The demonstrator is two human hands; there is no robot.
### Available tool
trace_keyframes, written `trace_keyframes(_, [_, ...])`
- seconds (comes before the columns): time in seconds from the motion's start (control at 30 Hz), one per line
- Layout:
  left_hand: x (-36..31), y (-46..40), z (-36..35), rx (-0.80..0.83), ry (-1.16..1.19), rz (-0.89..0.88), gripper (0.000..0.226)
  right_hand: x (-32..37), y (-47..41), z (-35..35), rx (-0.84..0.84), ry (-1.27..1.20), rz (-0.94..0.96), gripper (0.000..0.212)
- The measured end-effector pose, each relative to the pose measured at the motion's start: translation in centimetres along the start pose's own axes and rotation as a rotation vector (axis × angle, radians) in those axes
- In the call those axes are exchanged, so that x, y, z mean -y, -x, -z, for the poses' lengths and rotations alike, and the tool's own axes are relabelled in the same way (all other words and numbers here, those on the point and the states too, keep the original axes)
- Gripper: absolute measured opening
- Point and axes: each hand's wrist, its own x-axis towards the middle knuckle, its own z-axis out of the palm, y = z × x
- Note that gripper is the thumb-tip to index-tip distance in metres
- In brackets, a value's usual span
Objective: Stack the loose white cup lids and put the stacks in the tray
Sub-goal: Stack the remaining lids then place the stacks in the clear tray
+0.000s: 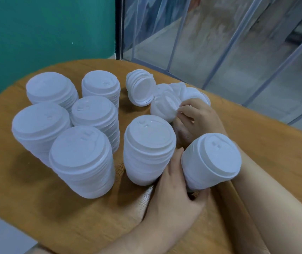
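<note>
The left hand point(172, 191) is reaching in from the near edge, its fingers and thumb curling round the base of a tilted stack point(211, 162) of white lids, gripping it low while the stack is leaning toward the right. The right hand point(199, 118) is lying farther back, forearm crossing behind the tilted stack, its fingertips pinching the rim of a loose lid point(163, 109) at the front of the loose pile point(181, 92).

Just left of the held stack, an upright stack point(149, 149) is standing close against the left hand's fingers. Five more upright stacks point(80, 160) are crowding the left half of the table point(36, 198), touching or nearly touching each other. A short stack on its side point(140, 88) is lying behind, near the loose pile.

The round wooden table is offering bare room along its near-left edge and on the right, past the forearms. The far edge is running close to a green wall point(45, 24) and a clear plastic curtain point(220, 33). No tray is showing apart from the wooden surface itself.
</note>
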Motion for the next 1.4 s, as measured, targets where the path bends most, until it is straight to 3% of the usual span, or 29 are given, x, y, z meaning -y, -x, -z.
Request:
trace_keyframes(0.17, [-0.2, -0.1, 0.0, 0.018, 0.012, -0.001, 0.077, 0.8, 0.4, 3.0, -0.103, -0.111, -0.242, 0.004])
trace_keyframes(0.37, [-0.3, 0.0, 0.2, 0.018, 0.025, 0.011, 0.078, 3.5, 3.6, 8.6, -0.345, -0.445, -0.746, 0.011])
trace_keyframes(0.47, [-0.4, 0.2, 0.1, 0.027, 0.008, 0.026, 0.077, 4.5, 5.9, 10.2, -0.303, -0.474, -0.856, 0.017])
trace_keyframes(0.63, [-0.4, 0.1, -0.1, 0.035, 0.022, 0.029, 0.075, 5.6, 7.9, 12.4, 0.006, -0.224, -0.8, 0.027])
trace_keyframes(0.8, [-0.3, 0.1, 0.0, 0.028, 0.033, 0.02, 0.075, 6.8, 7.1, 15.5, 0.148, -0.144, -0.847, 0.044])
trace_keyframes(1.07, [-0.3, 0.2, 0.0, 0.036, 0.058, 0.043, 0.074, 9.1, 5.9, 19.6, -0.184, -0.244, -0.876, 0.024])
trace_keyframes(1.4, [0.0, 0.2, 0.0, 0.073, 0.076, 0.055, 0.079, 11.4, 4.1, 20.4, -0.204, -0.374, -0.813, 0.02])
